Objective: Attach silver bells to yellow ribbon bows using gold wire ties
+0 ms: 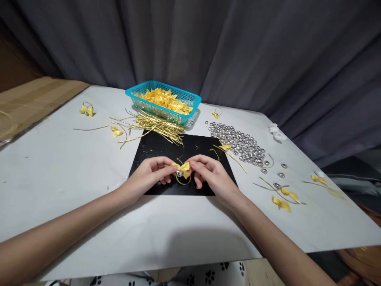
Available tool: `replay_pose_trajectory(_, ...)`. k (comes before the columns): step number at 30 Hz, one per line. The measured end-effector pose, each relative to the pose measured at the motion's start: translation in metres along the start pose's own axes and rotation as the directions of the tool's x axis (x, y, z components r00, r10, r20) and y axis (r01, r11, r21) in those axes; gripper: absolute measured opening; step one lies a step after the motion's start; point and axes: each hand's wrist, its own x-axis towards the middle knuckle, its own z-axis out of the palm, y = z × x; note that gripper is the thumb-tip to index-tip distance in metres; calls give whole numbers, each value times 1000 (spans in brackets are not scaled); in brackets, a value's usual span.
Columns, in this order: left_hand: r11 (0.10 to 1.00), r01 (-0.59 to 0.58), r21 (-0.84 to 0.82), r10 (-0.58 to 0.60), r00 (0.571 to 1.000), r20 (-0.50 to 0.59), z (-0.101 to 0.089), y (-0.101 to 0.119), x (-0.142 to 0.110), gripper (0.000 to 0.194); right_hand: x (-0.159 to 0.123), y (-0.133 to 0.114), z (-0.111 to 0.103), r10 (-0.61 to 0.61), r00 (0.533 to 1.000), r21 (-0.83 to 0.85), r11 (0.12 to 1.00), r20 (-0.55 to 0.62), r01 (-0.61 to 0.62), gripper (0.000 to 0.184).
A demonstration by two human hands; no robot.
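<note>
One left hand (150,171), thumb and fingers pinching the near edge of a yellow bow (185,167); one right hand (211,173), thumb and forefinger pinching the bow's opposite edge, lower fingers curled. One silver bead (179,173) beside the bow, by the left thumb; one gold loop (183,183) hanging below both, all between the hands over a black mat (184,191).

Beyond the mat, one bundle of gold wires (157,126), partly overlapping its far edge; behind it, one blue basket (131,96) of yellow bows (165,100). At the mat's far right, one loose bow (225,147); past it, one heap of silver beads (238,143).

Farther right, two bows (281,204) among stray wires. To the left, one loose bow (116,132) and one bow on a ring (86,109). Beneath everything, one white table (89,174); behind, one grey curtain (190,47)
</note>
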Motion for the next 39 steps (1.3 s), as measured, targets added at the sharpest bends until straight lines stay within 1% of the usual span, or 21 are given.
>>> replay_pose_trajectory(2, 999, 19, -45, -20, 1000, -21, -1, -1, 1, 19, 0, -1, -1, 33, 999, 10, 999, -11, -33, 27)
replay_pose_trajectory(5, 997, 37, -68, -39, 999, -23, -2, -2, 1, 19, 0, -2, -1, 79, 997, -13, 997, 22, -78, 29)
replay_pose_trajectory(8, 995, 44, -84, -46, 999, -21, -3, -2, 2, 18, -1, -3, 0, 93, 994, -14, 996, 65, -93, 31)
replay_pose_trajectory(11, 995, 49, -92, -51, 999, -18, -3, -1, 1, 19, -1, -3, 1, 96, 993, -6, 995, 73, -96, 30)
replay_pose_trajectory(13, 995, 48, -88, -50, 999, -15, -2, 0, 1, 20, -1, -2, 1, 92, 994, -6, 996, 58, -92, 30)
replay_pose_trajectory(15, 996, 45, -81, -47, 998, -31, -1, 0, 1, 23, 0, -1, 1, 84, 996, -13, 996, 18, -84, 30)
replay_pose_trajectory(18, 997, 43, -68, -49, 996, -81, 0, -3, 3, 37, 1, 0, 0, 74, 996, -14, 997, -55, -75, 30)
replay_pose_trajectory(20, 997, 50, -56, -55, 995, -88, 1, -5, 5, 47, 2, 1, 0, 73, 994, -6, 997, -84, -74, 30)
replay_pose_trajectory(22, 998, 57, -38, -59, 995, -77, 1, -6, 6, 53, 2, 1, 0, 80, 993, 7, 997, -82, -80, 29)
replay_pose_trajectory(24, 998, 56, -18, -57, 995, -81, 1, -5, 5, 54, 2, 1, 0, 87, 995, 14, 996, -58, -86, 28)
replay_pose_trajectory(27, 999, 43, 29, -40, 994, -101, 1, -1, 2, 45, 2, 1, 1, 94, 995, 17, 995, -27, -93, 24)
replay_pose_trajectory(30, 988, -11, 153, 18, 999, -46, 1, 0, 0, 34, 2, 0, 1, 91, 996, 9, 996, -9, -91, 23)
replay_pose_trajectory(33, 938, -112, 327, 115, 993, 9, 2, -4, 0, 29, 1, 0, 1, 96, 995, -1, 995, 34, -96, 23)
replay_pose_trajectory(36, 853, -214, 476, 227, 973, 31, 1, -11, -1, 26, -2, 0, 2, 99, 989, 56, 993, 111, -105, 23)
replay_pose_trajectory(39, 721, -356, 594, 377, 922, 95, 0, -15, -3, 21, -4, -1, 3, 97, 977, 172, 976, 191, -131, 19)
